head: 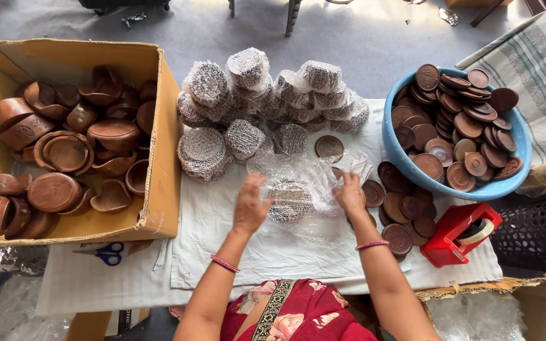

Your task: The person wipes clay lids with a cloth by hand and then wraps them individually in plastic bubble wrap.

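A red floral garment (298, 312) sits nearest, at six o'clock, with both forearms reaching up from it over the white cloth (222, 233) that covers the table. The left hand (249, 205) is spread open, fingers splayed, resting at the left edge of a sheet of bubble wrap (298, 183). The right hand (350, 192) pinches the sheet's right edge between closed fingers. Under the wrap, between the hands, lies a round wooden piece (290, 202).

At four o'clock stands a red tape dispenser (459, 233), with loose wooden discs (399, 211) just beside it. At eight o'clock blue-handled scissors (110, 252) lie below a cardboard box (159, 126) of carved wooden bowls (64, 155). Further out, at twelve o'clock, wrapped bundles (266, 95) are heaped together; at two o'clock a blue basin (392, 148) holds more discs.
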